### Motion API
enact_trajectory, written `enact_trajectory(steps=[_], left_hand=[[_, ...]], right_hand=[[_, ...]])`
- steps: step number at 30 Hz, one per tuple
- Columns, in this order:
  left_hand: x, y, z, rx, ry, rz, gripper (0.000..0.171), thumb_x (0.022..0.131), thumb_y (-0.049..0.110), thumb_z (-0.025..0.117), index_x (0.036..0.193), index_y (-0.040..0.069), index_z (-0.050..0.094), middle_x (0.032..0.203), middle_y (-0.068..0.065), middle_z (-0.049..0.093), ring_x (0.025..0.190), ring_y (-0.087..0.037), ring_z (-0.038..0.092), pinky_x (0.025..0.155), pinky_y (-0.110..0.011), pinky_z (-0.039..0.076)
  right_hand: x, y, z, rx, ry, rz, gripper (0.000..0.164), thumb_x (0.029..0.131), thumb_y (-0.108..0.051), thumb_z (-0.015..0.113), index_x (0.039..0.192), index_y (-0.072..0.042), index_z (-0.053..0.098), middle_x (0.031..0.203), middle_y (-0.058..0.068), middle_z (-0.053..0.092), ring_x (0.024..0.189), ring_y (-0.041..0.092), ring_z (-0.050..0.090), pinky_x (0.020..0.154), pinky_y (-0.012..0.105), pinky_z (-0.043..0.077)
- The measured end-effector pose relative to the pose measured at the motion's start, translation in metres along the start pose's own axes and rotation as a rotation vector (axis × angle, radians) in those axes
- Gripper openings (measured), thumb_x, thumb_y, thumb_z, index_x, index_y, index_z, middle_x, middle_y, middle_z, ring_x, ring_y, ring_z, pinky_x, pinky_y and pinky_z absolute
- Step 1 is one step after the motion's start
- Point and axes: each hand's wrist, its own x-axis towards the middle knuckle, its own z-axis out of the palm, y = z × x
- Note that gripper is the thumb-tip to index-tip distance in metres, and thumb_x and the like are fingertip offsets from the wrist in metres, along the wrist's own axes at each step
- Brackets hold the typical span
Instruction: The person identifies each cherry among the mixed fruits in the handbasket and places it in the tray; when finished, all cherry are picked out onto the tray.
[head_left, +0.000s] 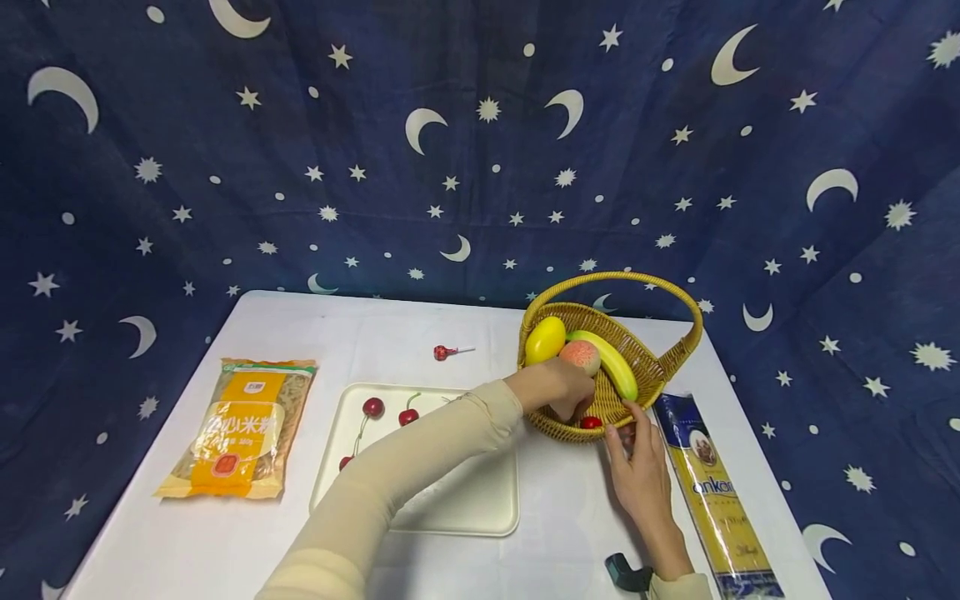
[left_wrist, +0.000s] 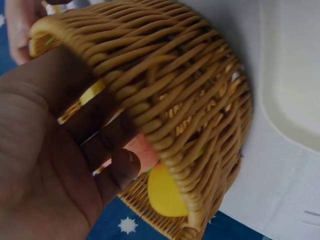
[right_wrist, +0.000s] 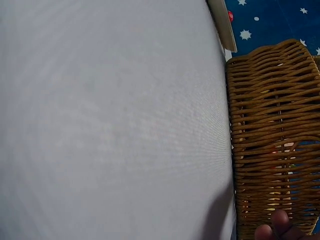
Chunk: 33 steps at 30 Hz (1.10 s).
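reaching with left hand (head_left: 570, 388) into the basket (head_left: 647, 358) at far right of the bench (head_left: 562, 508), cannot tell its grip; touching wicker with right hand (head_left: 641, 471), in a loosely spread grip.

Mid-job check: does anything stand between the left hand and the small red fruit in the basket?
Nothing visible does: in the head view, the left hand is over the basket, close beside the small red fruit. The peach and banana lie farther back.
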Motion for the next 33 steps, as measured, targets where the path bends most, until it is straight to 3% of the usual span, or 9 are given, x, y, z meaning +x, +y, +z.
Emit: enact_trajectory(steps=[9, 12, 23, 33], left_hand=[[-0.010, -0.013, -0.009, -0.066, 0.106, 0.016, 0.014, 0.092, 0.027, 0.082, 0.105, 0.029, 0.077, 0.105, 0.014, 0.073, 0.098, -0.007, 0.063, 0.089, -0.029, 0.055], [-0.015, -0.016, -0.009, -0.095, 0.160, 0.018, 0.021, 0.093, 0.029, 0.082, 0.112, 0.029, 0.074, 0.104, 0.014, 0.071, 0.097, -0.007, 0.062, 0.087, -0.030, 0.054], [-0.045, -0.026, -0.022, -0.216, 0.425, 0.078, 0.036, 0.098, 0.027, 0.075, 0.134, 0.024, 0.069, 0.113, 0.010, 0.073, 0.092, -0.008, 0.063, 0.079, -0.026, 0.053], [-0.066, -0.028, -0.018, -0.209, 0.557, 0.086, 0.030, 0.101, 0.033, 0.071, 0.130, 0.025, 0.072, 0.113, 0.007, 0.072, 0.091, -0.008, 0.062, 0.077, -0.023, 0.051]], right_hand=[[0.000, 0.001, 0.000, -0.001, 0.001, -0.003, 0.055, 0.109, -0.032, 0.058, 0.160, -0.017, 0.042, 0.115, 0.015, 0.058, 0.100, 0.029, 0.054, 0.077, 0.037, 0.040], [0.000, 0.002, 0.000, -0.003, 0.001, -0.001, 0.055, 0.110, -0.033, 0.057, 0.160, -0.018, 0.041, 0.115, 0.014, 0.058, 0.100, 0.029, 0.054, 0.077, 0.038, 0.040], [0.000, -0.001, -0.001, -0.002, -0.005, -0.006, 0.055, 0.110, -0.033, 0.057, 0.160, -0.017, 0.041, 0.114, 0.014, 0.056, 0.098, 0.027, 0.052, 0.076, 0.037, 0.039], [-0.001, -0.003, -0.001, -0.004, -0.002, -0.001, 0.055, 0.110, -0.033, 0.057, 0.160, -0.016, 0.041, 0.113, 0.015, 0.057, 0.099, 0.029, 0.054, 0.076, 0.037, 0.040]])
